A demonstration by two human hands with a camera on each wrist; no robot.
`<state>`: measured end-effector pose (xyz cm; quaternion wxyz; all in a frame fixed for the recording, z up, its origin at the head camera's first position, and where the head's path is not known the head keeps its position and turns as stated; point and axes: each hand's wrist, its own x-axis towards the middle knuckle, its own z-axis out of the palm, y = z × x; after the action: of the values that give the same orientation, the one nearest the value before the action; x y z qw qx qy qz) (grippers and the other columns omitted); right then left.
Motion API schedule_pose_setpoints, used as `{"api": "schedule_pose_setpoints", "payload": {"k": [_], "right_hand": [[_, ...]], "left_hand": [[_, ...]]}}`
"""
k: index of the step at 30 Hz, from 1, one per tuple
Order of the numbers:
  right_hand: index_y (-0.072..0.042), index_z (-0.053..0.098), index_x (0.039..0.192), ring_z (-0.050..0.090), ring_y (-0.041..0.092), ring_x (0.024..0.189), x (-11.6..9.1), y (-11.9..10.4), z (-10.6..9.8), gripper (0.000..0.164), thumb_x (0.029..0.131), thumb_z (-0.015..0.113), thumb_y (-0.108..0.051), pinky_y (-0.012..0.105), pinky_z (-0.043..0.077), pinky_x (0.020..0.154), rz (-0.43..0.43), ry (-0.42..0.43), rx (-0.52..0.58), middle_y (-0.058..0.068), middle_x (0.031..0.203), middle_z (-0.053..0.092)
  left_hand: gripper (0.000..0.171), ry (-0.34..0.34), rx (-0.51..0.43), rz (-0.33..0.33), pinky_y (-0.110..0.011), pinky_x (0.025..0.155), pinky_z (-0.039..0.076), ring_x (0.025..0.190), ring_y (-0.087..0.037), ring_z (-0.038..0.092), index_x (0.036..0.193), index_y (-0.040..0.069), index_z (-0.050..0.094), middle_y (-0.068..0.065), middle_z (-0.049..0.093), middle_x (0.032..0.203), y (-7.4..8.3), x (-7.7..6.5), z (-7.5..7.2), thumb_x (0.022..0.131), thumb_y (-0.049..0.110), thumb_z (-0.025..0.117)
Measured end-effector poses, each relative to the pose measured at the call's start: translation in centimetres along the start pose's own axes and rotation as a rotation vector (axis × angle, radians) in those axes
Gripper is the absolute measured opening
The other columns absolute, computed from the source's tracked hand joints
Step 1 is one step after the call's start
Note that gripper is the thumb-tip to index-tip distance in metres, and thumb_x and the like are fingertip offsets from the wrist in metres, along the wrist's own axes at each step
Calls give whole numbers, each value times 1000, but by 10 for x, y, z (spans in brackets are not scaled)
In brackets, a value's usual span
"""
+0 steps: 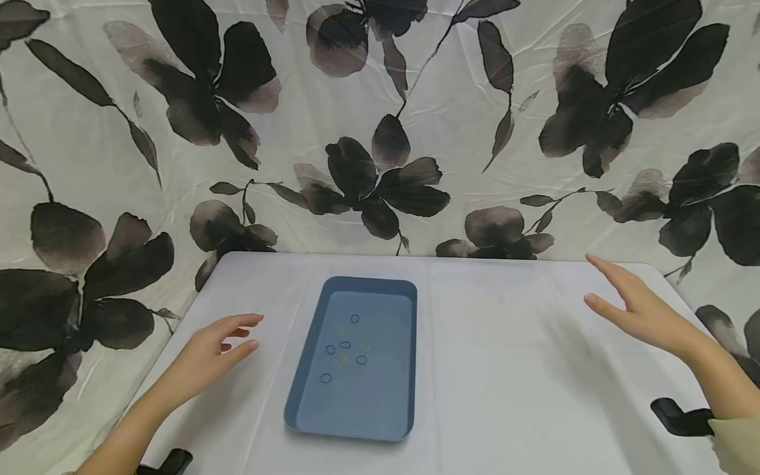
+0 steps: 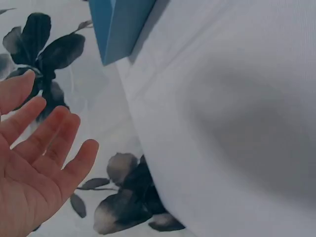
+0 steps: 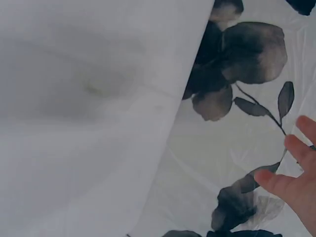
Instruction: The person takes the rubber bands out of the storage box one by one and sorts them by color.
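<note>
A blue rectangular tray lies on the white table, left of its middle. Inside it are several small thin rings, some dark, like this dark ring, and some yellowish, like this yellow ring. To the left of the tray, my left hand hovers over the table with fingers relaxed and holds nothing. Its spread fingers also show in the left wrist view, apart from the tray's corner. My right hand is held over the table's right side, fingers extended, with nothing in it.
A white cloth covers the table. Behind it hangs a pale curtain with dark flowers. A black strap mount sits at the right wrist, and another black mount at the left.
</note>
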<state>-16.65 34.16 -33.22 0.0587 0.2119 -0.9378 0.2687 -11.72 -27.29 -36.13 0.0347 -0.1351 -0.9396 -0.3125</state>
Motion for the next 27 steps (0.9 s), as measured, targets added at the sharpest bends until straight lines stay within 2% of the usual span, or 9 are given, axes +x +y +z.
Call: {"api": "schedule_pose_setpoints", "payload": {"k": [3, 6, 10, 17, 21, 24, 27], "right_hand": [[-1, 24, 145, 29, 52, 123, 4, -4, 0, 68, 91, 59, -21, 71, 26, 87, 75, -21, 46, 31, 138, 33], [0, 30, 142, 35, 49, 119, 9, -6, 2, 62, 92, 59, -22, 70, 30, 84, 103, -30, 67, 30, 134, 39], [0, 37, 138, 39, 44, 117, 21, -10, 8, 56, 92, 60, -22, 66, 30, 88, 109, -38, 99, 27, 131, 44], [0, 48, 131, 51, 33, 108, 43, -24, 21, 47, 91, 60, -23, 54, 41, 88, 70, -51, 118, 19, 121, 56], [-4, 56, 124, 55, 20, 100, 55, -33, 29, 38, 90, 62, -19, 34, 48, 84, 22, -43, 133, 11, 113, 61], [-7, 60, 121, 56, 12, 95, 65, -41, 33, 34, 89, 63, -19, 25, 47, 81, 0, -51, 156, 8, 106, 62], [-8, 61, 119, 56, 12, 92, 73, -46, 38, 32, 89, 63, -20, 26, 47, 81, -6, -71, 179, 6, 102, 63]], "left_hand": [[43, -47, -120, -66, -39, 78, 51, 103, -33, 58, 126, 2, 54, -20, 57, 121, -2, 3, 8, 88, 19, 64], [47, -125, -323, -173, -31, 77, 52, 104, -32, 57, 129, -4, 48, -24, 54, 123, -5, 5, 20, 89, 17, 63], [53, -201, -553, -291, -34, 78, 53, 103, -27, 57, 132, -10, 40, -28, 48, 124, -2, 5, 34, 89, 13, 62], [57, -241, -651, -346, -37, 77, 53, 101, -23, 58, 134, -12, 36, -29, 48, 123, 4, 6, 53, 86, 6, 63], [59, -236, -662, -360, -37, 77, 53, 101, -24, 58, 133, -13, 36, -26, 49, 120, 5, 6, 60, 83, 2, 65], [58, -218, -661, -368, -36, 77, 54, 101, -26, 58, 132, -13, 39, -26, 49, 119, 5, 6, 66, 81, -1, 65], [58, -201, -656, -384, -35, 77, 54, 101, -26, 58, 130, -12, 41, -25, 50, 118, 6, 6, 72, 79, -4, 65]]}}
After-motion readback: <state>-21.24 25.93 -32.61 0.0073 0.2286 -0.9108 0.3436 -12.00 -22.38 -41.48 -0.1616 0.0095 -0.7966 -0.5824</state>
